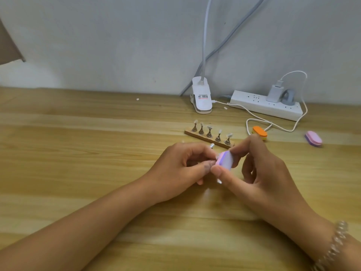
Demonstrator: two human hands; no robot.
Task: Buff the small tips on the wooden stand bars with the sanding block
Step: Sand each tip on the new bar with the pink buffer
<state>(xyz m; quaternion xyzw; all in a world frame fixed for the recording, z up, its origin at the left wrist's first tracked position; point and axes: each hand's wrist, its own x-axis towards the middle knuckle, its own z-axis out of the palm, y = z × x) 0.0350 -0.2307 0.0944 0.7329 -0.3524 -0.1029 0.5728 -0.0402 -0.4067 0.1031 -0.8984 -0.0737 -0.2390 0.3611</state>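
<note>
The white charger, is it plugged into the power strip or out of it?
Plugged in: the charger stands in a socket on the power strip.

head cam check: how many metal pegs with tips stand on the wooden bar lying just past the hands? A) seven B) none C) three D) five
D: the light wooden stand bar carries five small brown metal pegs in one row, each topped with a pale tip.
</note>
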